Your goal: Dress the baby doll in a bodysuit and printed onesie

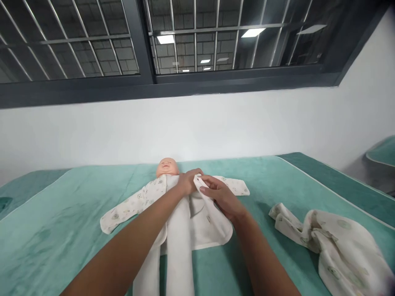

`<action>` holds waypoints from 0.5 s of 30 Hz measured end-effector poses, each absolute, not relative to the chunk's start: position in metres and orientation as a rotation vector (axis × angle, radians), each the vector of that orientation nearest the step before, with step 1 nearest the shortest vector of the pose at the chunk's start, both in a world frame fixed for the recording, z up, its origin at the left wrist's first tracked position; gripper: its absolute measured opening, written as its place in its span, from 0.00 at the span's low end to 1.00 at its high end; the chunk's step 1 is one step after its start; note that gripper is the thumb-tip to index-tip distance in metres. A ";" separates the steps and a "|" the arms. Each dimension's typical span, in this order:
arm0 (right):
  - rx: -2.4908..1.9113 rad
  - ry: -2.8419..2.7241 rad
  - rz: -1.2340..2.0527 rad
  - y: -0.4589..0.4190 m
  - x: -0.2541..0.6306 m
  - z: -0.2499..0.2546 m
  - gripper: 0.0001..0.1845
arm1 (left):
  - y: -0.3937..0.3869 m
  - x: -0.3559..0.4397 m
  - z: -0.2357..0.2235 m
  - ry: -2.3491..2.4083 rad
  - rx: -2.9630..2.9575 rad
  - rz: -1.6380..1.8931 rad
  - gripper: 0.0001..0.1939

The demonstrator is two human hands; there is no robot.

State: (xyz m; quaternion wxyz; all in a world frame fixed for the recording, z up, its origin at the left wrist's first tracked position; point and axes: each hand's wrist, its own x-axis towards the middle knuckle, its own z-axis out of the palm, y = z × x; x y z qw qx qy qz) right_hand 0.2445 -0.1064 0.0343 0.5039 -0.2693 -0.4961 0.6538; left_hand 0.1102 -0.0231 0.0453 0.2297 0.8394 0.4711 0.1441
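A baby doll lies on its back, head toward the wall, with white legs stretched toward me. Its arms are in the sleeves of a white printed baby shirt, whose front hangs open on the right side. My right hand pinches the edge of the right front panel, lifting and folding it. Close beside it, at the doll's chest, my left hand is closed on the shirt near the same edge; its fingertips are partly hidden.
A crumpled white printed cloth lies at the right on the green padded surface. Behind stands a white wall below a dark-framed barred window. Another green padded edge shows at far right.
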 end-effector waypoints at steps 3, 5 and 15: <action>-0.679 -1.347 1.547 -0.106 0.235 0.029 0.22 | -0.024 0.094 0.055 1.212 2.278 0.535 0.13; -0.722 -1.428 1.499 -0.105 0.227 0.025 0.24 | -0.022 0.084 0.059 1.198 2.254 0.594 0.11; -1.068 -1.878 1.166 -0.118 0.208 0.036 0.10 | -0.017 0.024 0.070 1.387 2.175 0.921 0.07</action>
